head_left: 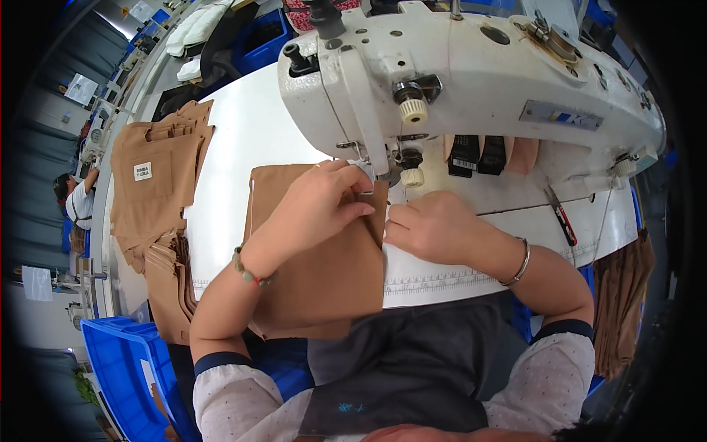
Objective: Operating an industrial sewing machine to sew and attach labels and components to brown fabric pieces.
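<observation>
A brown fabric piece [317,272] lies under the needle area of a white sewing machine [471,70], its lower end hanging past the table's front edge. My left hand [320,202] rests over the fabric's upper part, thumb and forefinger apart. Its fingertips are beside the presser foot [366,180], which they partly hide. At the fabric's right edge is my right hand [427,230], fingers curled in and pinching that edge; the fingertips are partly hidden. A light thread or line runs along the fabric's left side.
Brown cut pieces [155,184] are stacked at the left, one with a white label. Red-handled snips [563,221] and black label bundles [464,155] lie at the right. A blue crate [121,368] stands lower left; more brown pieces [622,309] hang at right. Another person works far left.
</observation>
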The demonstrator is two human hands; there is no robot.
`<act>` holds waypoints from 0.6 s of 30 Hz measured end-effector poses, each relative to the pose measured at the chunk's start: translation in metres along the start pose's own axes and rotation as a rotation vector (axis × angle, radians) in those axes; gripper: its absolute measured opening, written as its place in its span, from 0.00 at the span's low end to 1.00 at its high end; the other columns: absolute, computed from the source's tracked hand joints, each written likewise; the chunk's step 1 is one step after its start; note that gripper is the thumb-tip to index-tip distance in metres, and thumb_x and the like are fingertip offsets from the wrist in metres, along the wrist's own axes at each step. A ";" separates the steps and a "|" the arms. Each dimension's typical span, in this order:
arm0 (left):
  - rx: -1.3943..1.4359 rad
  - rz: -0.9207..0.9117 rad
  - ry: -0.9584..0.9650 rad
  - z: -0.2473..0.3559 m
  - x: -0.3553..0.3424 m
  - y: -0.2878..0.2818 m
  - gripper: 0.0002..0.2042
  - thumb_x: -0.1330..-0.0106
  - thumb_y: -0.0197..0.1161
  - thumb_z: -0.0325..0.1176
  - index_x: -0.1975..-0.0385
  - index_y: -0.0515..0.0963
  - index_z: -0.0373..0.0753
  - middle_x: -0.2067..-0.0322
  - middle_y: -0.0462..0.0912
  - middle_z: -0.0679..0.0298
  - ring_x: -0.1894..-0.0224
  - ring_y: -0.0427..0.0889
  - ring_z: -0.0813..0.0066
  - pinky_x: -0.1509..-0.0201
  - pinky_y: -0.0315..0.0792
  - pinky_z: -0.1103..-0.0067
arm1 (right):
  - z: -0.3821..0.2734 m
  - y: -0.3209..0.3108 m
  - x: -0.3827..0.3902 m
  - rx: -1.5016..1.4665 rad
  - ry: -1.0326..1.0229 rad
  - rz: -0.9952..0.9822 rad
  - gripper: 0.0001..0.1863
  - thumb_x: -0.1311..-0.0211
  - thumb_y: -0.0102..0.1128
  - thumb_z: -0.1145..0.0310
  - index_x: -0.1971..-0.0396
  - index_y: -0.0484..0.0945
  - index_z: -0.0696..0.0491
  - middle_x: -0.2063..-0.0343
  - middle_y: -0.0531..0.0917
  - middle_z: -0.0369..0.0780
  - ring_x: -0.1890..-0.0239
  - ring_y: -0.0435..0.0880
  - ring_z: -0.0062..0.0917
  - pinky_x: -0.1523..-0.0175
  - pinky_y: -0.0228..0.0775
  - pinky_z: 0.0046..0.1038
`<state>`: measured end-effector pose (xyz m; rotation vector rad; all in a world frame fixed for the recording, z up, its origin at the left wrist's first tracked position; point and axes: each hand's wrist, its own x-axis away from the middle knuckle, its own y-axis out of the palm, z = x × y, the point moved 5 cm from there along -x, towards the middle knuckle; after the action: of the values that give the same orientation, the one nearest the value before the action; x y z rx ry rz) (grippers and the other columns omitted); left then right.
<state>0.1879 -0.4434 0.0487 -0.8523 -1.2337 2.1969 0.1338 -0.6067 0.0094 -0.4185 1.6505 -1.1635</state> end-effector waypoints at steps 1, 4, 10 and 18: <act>0.160 -0.151 -0.124 -0.014 -0.003 0.014 0.10 0.41 0.73 0.30 0.63 0.81 0.36 0.63 0.81 0.59 0.60 0.81 0.57 0.56 0.75 0.68 | -0.003 0.001 0.001 -0.018 -0.047 -0.001 0.06 0.51 0.62 0.68 0.78 0.74 0.51 0.78 0.72 0.36 0.81 0.78 0.25 0.77 0.72 0.29; 0.286 -0.289 -0.221 -0.022 0.003 0.026 0.09 0.42 0.73 0.27 0.65 0.80 0.35 0.65 0.81 0.59 0.63 0.81 0.60 0.59 0.76 0.70 | -0.009 -0.001 -0.001 -0.118 -0.090 0.020 0.05 0.52 0.62 0.68 0.78 0.75 0.50 0.78 0.72 0.36 0.80 0.78 0.24 0.77 0.71 0.29; 0.644 -0.087 -0.297 -0.035 0.013 0.029 0.06 0.33 0.69 0.27 0.68 0.77 0.35 0.69 0.79 0.67 0.67 0.74 0.80 0.59 0.69 0.82 | -0.011 -0.004 -0.003 -0.001 -0.045 0.045 0.06 0.52 0.62 0.67 0.77 0.73 0.49 0.76 0.71 0.34 0.78 0.77 0.21 0.78 0.68 0.26; 0.303 -0.050 -0.225 -0.024 0.006 0.038 0.10 0.38 0.72 0.31 0.61 0.81 0.37 0.73 0.82 0.62 0.74 0.79 0.69 0.68 0.74 0.74 | -0.026 -0.002 -0.010 0.086 -0.157 0.226 0.09 0.54 0.61 0.67 0.72 0.79 0.55 0.69 0.80 0.37 0.70 0.78 0.24 0.71 0.71 0.24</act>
<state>0.1965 -0.4436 0.0047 -0.4599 -0.9687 2.4069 0.1149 -0.5877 0.0170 -0.2541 1.4646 -1.0034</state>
